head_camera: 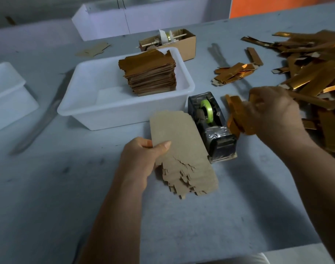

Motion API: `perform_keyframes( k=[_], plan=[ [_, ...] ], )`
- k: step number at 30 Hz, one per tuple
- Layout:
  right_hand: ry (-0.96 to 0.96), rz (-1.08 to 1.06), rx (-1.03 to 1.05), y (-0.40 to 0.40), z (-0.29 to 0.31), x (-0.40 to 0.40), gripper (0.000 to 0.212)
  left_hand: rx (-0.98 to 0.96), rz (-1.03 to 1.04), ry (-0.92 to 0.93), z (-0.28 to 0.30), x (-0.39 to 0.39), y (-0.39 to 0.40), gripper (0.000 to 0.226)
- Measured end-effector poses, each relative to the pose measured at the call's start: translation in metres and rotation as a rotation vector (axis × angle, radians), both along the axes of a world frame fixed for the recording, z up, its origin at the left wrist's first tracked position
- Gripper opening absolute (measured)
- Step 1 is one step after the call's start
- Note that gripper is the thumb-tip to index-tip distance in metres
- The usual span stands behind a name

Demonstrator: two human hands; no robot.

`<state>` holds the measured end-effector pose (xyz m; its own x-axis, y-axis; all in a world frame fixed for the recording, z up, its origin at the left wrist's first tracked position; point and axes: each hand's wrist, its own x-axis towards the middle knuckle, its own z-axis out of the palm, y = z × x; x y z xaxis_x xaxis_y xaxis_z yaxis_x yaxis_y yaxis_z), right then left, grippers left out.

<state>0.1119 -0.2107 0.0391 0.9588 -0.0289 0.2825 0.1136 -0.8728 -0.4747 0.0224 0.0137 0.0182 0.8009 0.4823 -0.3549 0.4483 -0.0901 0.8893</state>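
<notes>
Grey surface (181, 229): left grip (141, 161) clasping card stack (183, 147), axis 11-to-5; right grip (273, 113), at 2 o'clock, pinching gold strips (237, 117).

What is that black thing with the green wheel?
It is a black tape dispenser, with a green tape roll upright in its middle. Shiny clear film seems wrapped around its near end. It stands on the grey table, beside the white tub. The brown card stack hides its left edge.

Dim, cool light, soft shadows, right hand (273, 111) motion-blurred — edges bowed, glints on foil.
</notes>
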Motion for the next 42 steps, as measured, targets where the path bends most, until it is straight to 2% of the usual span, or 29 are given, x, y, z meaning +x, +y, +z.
perform_keyframes(
  k=[2,5,10,12,13,15,18,20,23,26,29,33,39,42],
  plan=[
    [-0.077,0.076,0.068,0.007,0.001,-0.014,0.035,-0.068,0.020,0.008,0.000,0.001,0.005,0.019],
    [-0.123,0.136,0.079,0.016,0.004,-0.027,0.028,-0.072,0.049,-0.029,0.003,0.001,0.009,0.011],
    [-0.086,0.147,0.143,0.023,0.008,-0.042,0.029,0.231,0.003,-0.169,0.014,-0.005,0.009,0.006],
    [-0.082,0.148,0.209,0.024,0.010,-0.048,0.030,0.275,0.028,-0.250,0.021,-0.008,0.005,0.006],
    [-0.071,0.146,0.277,0.024,0.011,-0.051,0.030,0.244,0.046,-0.282,0.025,-0.009,0.004,0.007],
    [0.020,0.153,0.508,0.027,0.013,-0.060,0.030,0.056,0.031,-0.308,0.034,-0.012,0.000,0.014],
    [0.305,0.248,0.947,0.034,0.019,-0.073,0.029,-0.240,-0.119,-0.284,0.043,-0.017,-0.010,0.016],
    [0.533,0.342,1.144,0.039,0.020,-0.079,0.034,-0.311,-0.205,-0.270,0.042,-0.021,-0.018,0.024],
    [0.629,0.369,1.326,0.043,0.017,-0.080,0.032,-0.374,-0.261,-0.253,0.042,-0.022,-0.027,0.027],
    [0.672,0.383,1.302,0.042,0.014,-0.081,0.033,-0.359,-0.253,-0.237,0.041,-0.019,-0.030,0.044],
    [0.675,0.417,1.255,0.039,0.011,-0.084,0.031,-0.263,-0.223,-0.235,0.040,-0.016,-0.035,0.038],
    [0.617,0.402,1.156,0.033,0.008,-0.085,0.026,-0.264,-0.215,-0.171,0.035,-0.016,-0.040,0.043],
    [0.494,0.341,1.065,0.033,0.002,-0.088,0.012,-0.155,-0.160,-0.203,0.028,-0.015,-0.048,0.017],
    [0.353,0.291,0.834,0.035,-0.002,-0.090,0.009,-0.154,-0.146,-0.207,0.027,-0.013,-0.050,0.016]
  ],
)
